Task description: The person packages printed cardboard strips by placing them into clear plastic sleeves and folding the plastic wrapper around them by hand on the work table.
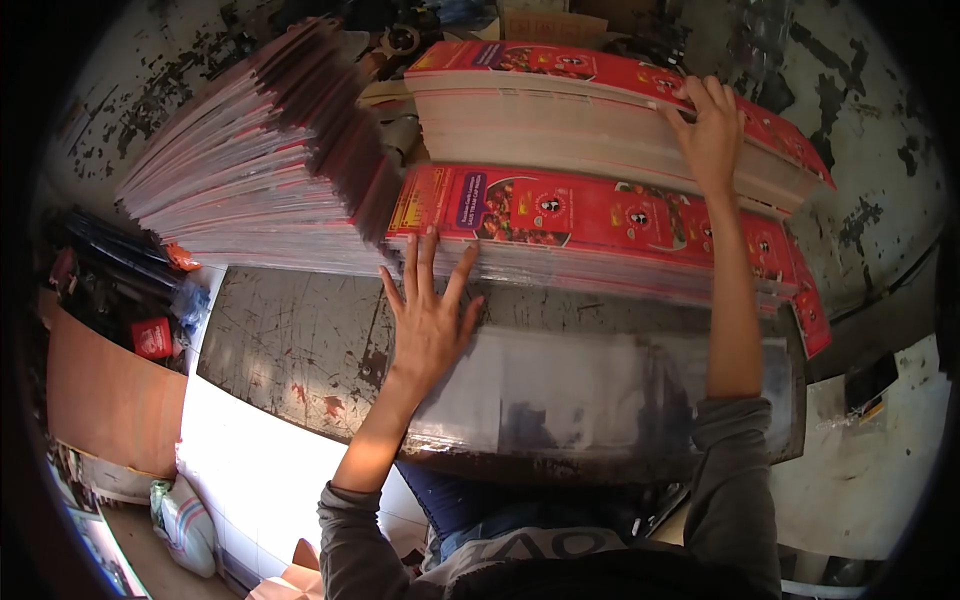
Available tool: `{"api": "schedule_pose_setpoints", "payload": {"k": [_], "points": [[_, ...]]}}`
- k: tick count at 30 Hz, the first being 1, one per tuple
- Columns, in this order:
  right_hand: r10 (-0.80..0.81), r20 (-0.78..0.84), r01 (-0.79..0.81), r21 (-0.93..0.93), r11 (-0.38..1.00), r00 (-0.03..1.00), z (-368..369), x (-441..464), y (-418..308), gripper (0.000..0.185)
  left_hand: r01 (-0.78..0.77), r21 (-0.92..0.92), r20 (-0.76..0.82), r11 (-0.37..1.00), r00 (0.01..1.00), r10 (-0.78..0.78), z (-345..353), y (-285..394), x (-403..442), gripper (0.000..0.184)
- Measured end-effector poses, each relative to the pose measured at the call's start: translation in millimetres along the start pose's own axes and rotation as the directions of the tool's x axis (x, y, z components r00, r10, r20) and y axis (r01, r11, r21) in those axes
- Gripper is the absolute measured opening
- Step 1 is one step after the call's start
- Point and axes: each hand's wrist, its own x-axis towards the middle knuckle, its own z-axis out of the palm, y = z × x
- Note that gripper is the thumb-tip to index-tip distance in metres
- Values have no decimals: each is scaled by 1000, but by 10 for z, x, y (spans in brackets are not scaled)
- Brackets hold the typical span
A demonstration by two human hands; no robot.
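Note:
My left hand [428,318] is open, its fingers spread and fingertips touching the front edge of the near stack of red printed sheets [600,215]. Food pictures and a purple label are printed on the top sheet. Farther back, my right hand [712,135] is at the front edge of a taller stack of similar red sheets [560,62]. Its fingers curl over the top and its thumb is at the edge, gripping the top sheet there. What lies under those fingertips is hidden.
A large, fanned pile of plastic-covered sheets [260,170] leans at the left. Clear plastic sheets [590,390] lie along the front of the worn metal table [290,330]. A red strip [812,318] hangs at the right corner. A white sack [187,525] stands on the floor.

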Motion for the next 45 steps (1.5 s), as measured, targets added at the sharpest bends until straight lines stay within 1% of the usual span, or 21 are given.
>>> {"api": "schedule_pose_setpoints", "payload": {"k": [2,3,5,6,8,9,11,12,14,15,17,18,20,24,30,32,36,39,42,44,45], "points": [[-101,71,93,101,991,992,-32,41,48,27,5,-2,3,1000,1000,-5,-6,2,3,70],[-98,76,90,97,991,992,-27,29,82,27,11,-8,8,1000,1000,-11,-8,13,-1,70],[-357,-17,358,43,933,934,16,25,165,23,12,-9,13,1000,1000,-12,-13,22,6,70],[-357,-12,357,41,933,934,58,42,229,23,19,-5,15,1000,1000,-19,-13,23,7,70],[-322,55,295,276,915,945,143,61,340,20,11,-6,6,1000,1000,-11,-5,13,7,70],[-321,59,293,279,914,945,147,57,329,20,1,-2,-7,1000,1000,-1,-2,8,4,70],[-277,76,260,187,948,958,161,57,300,22,5,-1,-6,1000,1000,-5,4,4,0,70],[-273,75,256,186,949,959,193,27,290,22,4,1,-9,1000,1000,-4,5,-1,6,70],[-278,-74,275,-45,960,958,292,-44,256,15,4,7,-14,1000,1000,-4,12,2,11,70],[-272,-79,269,-44,962,959,329,-69,235,15,5,13,-17,1000,1000,-4,14,-4,9,70],[-229,-226,216,-79,973,947,405,-72,201,14,2,20,-15,1000,1000,-2,16,-14,12,69],[-230,-230,218,-76,973,945,414,-58,202,14,6,21,-11,1000,1000,-6,25,-17,15,69],[-219,-193,211,-61,976,956,401,-83,216,14,8,17,-12,1000,1000,-8,43,-23,6,68],[-236,-180,231,-49,972,955,390,-90,244,15,-4,-16,-44,1000,999,3,64,-9,20,67],[-250,-147,239,-88,967,957,275,-53,278,21,-5,-25,-77,1000,997,3,83,-19,24,66],[-223,-89,220,-43,975,971,210,-73,279,23,-21,-26,-81,999,997,19,76,-27,26,66],[-186,-13,184,-75,980,983,84,-103,172,23,-8,-32,-78,999,997,5,77,2,31,66],[-221,-79,219,-34,975,972,61,-139,158,25,-9,-19,-84,1000,996,7,100,-26,35,65],[-266,-48,265,-30,964,963,-135,-287,96,28,-11,19,-87,1000,996,12,69,-19,18,62],[-384,-40,383,-30,923,922,-463,-456,-48,32,-14,46,-93,999,996,18,69,-68,6,61],[-420,-11,419,-31,907,907,-669,-521,-156,33,-64,-22,-203,998,977,58,113,-180,-21,60]]}}
